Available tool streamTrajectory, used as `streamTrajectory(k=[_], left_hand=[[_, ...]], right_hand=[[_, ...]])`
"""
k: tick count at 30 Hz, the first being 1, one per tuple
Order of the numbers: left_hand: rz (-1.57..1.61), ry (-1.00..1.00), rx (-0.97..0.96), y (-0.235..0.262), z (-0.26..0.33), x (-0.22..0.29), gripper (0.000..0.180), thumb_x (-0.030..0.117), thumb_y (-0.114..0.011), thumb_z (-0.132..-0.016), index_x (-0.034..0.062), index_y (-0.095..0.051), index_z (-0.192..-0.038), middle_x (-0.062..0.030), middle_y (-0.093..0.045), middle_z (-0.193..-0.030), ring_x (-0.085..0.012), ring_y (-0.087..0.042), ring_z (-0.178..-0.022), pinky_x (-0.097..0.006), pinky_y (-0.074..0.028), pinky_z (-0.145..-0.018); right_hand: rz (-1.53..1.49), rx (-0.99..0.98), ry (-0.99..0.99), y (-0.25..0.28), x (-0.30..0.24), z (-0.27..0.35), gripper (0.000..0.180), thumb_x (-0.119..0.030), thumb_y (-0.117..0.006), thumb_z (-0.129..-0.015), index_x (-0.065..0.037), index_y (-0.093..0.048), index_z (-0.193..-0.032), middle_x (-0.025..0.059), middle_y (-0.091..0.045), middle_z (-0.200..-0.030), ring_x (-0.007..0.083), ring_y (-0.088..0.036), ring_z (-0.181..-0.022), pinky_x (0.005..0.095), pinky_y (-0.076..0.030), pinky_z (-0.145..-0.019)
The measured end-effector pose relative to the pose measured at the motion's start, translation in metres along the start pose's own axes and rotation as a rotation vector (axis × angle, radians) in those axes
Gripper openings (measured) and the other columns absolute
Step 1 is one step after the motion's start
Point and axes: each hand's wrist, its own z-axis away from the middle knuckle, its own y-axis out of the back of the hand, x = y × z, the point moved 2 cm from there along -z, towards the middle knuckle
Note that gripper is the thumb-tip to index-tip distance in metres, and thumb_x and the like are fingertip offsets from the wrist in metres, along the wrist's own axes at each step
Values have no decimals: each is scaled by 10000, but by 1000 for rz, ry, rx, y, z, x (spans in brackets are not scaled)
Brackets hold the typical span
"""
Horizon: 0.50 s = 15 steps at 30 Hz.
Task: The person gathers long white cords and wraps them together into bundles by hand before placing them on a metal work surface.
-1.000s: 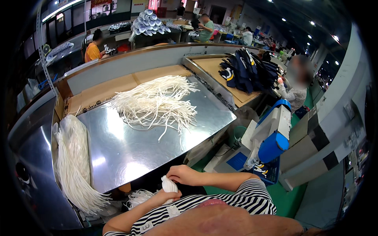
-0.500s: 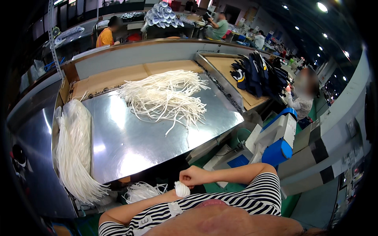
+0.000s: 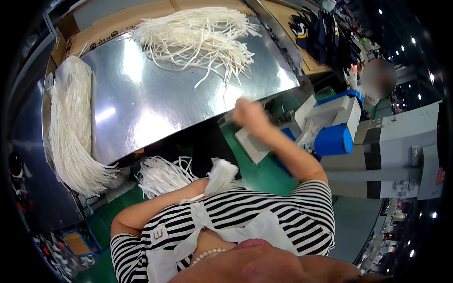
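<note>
White bundle (image 3: 223, 174) clasped in left grip (image 3: 201, 187), its bulk out to the right.

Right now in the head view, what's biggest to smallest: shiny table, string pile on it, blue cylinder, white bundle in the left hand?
1. Shiny table
2. String pile
3. Blue cylinder and white bundle: too alike to rank

Can make out a lone dark character on the pale patch (image 3: 155, 238) sewn to the striped shirt (image 3: 309, 207). Can see dark print (image 3: 113, 34) along the brown cardboard (image 3: 130, 16) behind the metal worktop (image 3: 188, 96), too small to read. Can spot a red label (image 3: 440, 177) on the grey box (image 3: 429, 170) at far right, likewise unreadable.
</note>
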Motion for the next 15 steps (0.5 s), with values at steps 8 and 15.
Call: streamTrajectory(k=[8,15], left_hand=[[415,196,259,17,0,34,223,106,-702,-809,60,-619,-1011,0,-626,-923,-97,-577,-896,-262,-460,-808],[760,160,337,25,5,41,159,103,-638,-828,21,-555,-936,-25,-490,-613,-110,-447,-529,-266,-413,-614]], right_hand=[[-793,92,-634,33,126,-41,132,-66,-581,-866,57,-587,-916,98,-619,-787,179,-671,-620,260,-539,-522],[-816,98,-790,21,203,-68,151,-8,-562,-870,65,-602,-996,115,-650,-864,174,-679,-707,240,-558,-613]])
